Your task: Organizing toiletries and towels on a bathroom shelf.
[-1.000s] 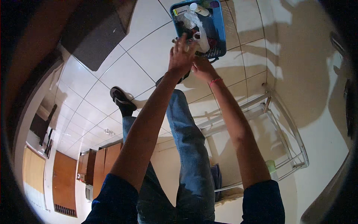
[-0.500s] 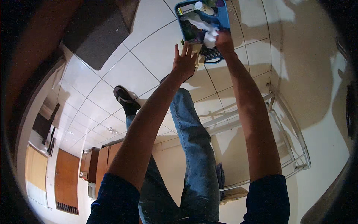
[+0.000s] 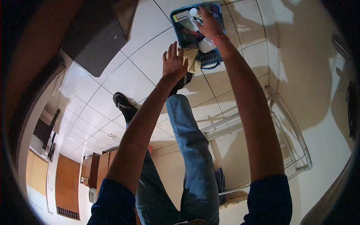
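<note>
Blue basket (image 3: pixel 210 57), round-cornered, slatted at its near end, sits just beyond my splayed left grip (image 3: pixel 175 66); I can't make out whether my right grip (image 3: pixel 210 28) clasps anything.

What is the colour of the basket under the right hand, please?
The basket is blue, seen in the head view, the only one here.

Blue basket (image 3: pixel 210 57), white bottle (image 3: pixel 194 12), red wristband (image 3: pixel 221 37), blue jeans (image 3: pixel 193 146), dark grey mat (image 3: pixel 95 45), pale dark-lined tiles (image 3: pixel 144 48)
</note>
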`<state>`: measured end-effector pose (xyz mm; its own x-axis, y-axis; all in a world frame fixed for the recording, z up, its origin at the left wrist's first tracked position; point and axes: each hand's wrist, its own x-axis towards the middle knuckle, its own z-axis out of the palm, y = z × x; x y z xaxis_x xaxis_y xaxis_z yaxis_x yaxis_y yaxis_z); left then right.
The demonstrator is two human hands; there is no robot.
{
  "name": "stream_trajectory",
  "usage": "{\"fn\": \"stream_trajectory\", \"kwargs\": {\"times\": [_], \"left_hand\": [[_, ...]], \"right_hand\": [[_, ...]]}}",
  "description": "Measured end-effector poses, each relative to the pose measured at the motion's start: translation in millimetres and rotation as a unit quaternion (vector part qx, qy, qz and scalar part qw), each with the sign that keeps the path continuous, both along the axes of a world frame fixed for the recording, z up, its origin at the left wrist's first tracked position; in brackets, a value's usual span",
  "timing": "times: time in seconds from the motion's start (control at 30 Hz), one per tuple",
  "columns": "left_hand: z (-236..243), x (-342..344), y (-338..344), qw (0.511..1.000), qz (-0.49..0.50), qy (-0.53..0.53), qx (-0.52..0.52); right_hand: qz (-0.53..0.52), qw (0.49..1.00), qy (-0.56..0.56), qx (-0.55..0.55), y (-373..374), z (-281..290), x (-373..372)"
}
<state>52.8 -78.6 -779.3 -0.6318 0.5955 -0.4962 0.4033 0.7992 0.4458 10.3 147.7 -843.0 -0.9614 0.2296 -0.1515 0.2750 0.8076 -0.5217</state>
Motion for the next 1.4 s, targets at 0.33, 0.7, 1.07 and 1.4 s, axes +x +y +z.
{"fn": "stream_trajectory", "kwargs": {"times": [0.33, 0.7, 1.07, 1.4], "left_hand": [[-12, -23, 26, 0.968, 0.195, -0.024, 0.158], [6, -7, -5, 0.947, 0.234, -0.078, 0.208], [90, 13, -89, 0.897, 0.255, -0.258, 0.250], [334, 40, -64, 0.798, 0.130, -0.425, 0.407]], "right_hand": [[0.147, 0.960, -0.208, 0.114, -32, -31, 78], [0.005, 0.966, -0.225, 0.125, -48, -15, 69], [-0.422, 0.861, 0.129, -0.251, -120, 208, 103], [-0.476, 0.714, 0.174, -0.483, -239, 429, 190]]}}
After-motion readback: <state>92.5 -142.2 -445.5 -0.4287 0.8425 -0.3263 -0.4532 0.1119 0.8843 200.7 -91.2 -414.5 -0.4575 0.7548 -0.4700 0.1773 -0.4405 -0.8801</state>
